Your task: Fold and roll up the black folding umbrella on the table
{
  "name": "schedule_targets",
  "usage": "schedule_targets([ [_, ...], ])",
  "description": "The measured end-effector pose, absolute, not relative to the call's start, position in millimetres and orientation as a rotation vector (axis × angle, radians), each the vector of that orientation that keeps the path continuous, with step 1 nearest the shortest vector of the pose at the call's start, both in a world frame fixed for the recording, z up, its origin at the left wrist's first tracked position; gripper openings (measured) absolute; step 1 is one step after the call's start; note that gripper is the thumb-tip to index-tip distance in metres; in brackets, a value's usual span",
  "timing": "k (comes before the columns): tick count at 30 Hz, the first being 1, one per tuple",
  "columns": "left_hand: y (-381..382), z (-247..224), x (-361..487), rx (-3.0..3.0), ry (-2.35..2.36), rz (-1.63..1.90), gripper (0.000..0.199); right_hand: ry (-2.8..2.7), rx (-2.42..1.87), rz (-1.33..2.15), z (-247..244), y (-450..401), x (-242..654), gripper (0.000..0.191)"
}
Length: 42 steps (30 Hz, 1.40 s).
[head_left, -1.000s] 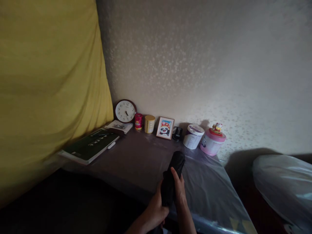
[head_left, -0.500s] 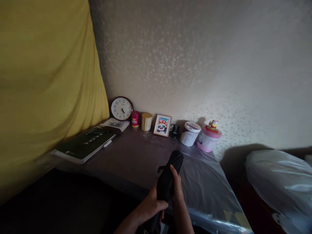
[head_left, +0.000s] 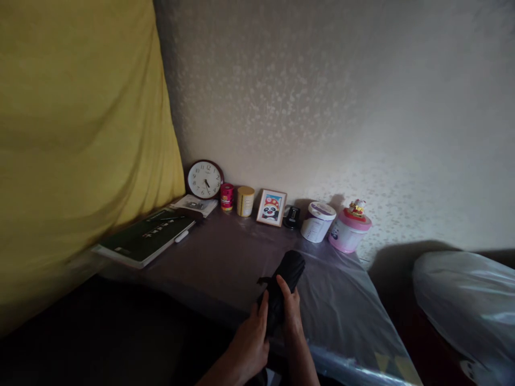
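Head view, creased black fabric roll [head_left: 277,302], jutting strap [head_left: 263,280], left fingers [head_left: 264,306] and right fingers [head_left: 283,286] clasping it

bare-fingered grip [head_left: 252,338], bare forearms [head_left: 302,358]

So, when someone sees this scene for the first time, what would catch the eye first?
Probably the large yellow cloth, which fills the left side of the view. Next might be the black bundle between the left fingers and right fingers, low in the centre. Then perhaps the framed panda picture, standing at the table's back.
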<state>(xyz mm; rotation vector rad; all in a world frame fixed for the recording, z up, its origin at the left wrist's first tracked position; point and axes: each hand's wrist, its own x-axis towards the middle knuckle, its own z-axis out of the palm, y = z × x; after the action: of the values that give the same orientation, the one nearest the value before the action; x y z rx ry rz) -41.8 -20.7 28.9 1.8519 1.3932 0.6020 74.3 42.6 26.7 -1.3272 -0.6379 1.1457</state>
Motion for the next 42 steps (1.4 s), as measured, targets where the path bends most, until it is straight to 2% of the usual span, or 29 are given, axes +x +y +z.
schedule_targets([
  [5, -16.9, 42.4, -51.0, 1.358, 0.982, 0.63, 0.093, -0.608, -1.274, 1.221, 24.2, 41.5, 78.2, 0.058],
  [7, -17.3, 42.6, -51.3, 1.275, 0.952, 0.591, 0.091, -0.618, -1.259, 1.235, 24.9, 41.7, 78.0, 0.06],
  [14, -18.7, 25.0, -43.1, 1.814, 1.405, 0.659, 0.097, -0.713, -1.29, 1.203, 25.7, 41.7, 73.8, 0.061],
  [19, -17.7, 20.8, -50.3, 1.87, 1.354, 0.662, 0.098, -0.642, -1.314, 1.21, 22.1, 40.5, 71.9, 0.056],
  [22, -14.6, 33.1, -61.0, 1.611, 1.136, 0.718, 0.102, -0.585, -1.272, 1.276, 20.2, 40.4, 71.8, 0.056],
  [24, -12.1, 43.6, -66.4, 1.303, 0.994, 0.61, 0.102, -0.585, -1.247, 1.308, 19.4, 40.7, 71.9, 0.057],
  [27, -9.2, 50.7, -66.9, 1.129, 0.953, 0.635, 0.095, -0.622, -1.266, 1.27, 18.9, 41.0, 72.4, 0.057],
  [32, -2.2, 30.5, -58.8, 1.379, 1.085, 0.734, 0.08, -0.757, -1.323, 1.148, 20.3, 41.3, 75.9, 0.057],
  [36, 7.7, 11.0, -59.3, 1.849, 1.249, 0.884, 0.08, -0.9, -1.398, 0.963, 18.6, 43.7, 80.2, 0.054],
  [39, 11.7, 7.6, -62.0, 1.971, 1.339, 0.779, 0.078, -0.949, -1.458, 0.882, 12.9, 46.7, 82.8, 0.055],
  [42, 12.2, 11.5, -62.9, 2.01, 1.401, 0.678, 0.077, -0.979, -1.465, 0.801, 5.6, 49.3, 84.9, 0.065],
])
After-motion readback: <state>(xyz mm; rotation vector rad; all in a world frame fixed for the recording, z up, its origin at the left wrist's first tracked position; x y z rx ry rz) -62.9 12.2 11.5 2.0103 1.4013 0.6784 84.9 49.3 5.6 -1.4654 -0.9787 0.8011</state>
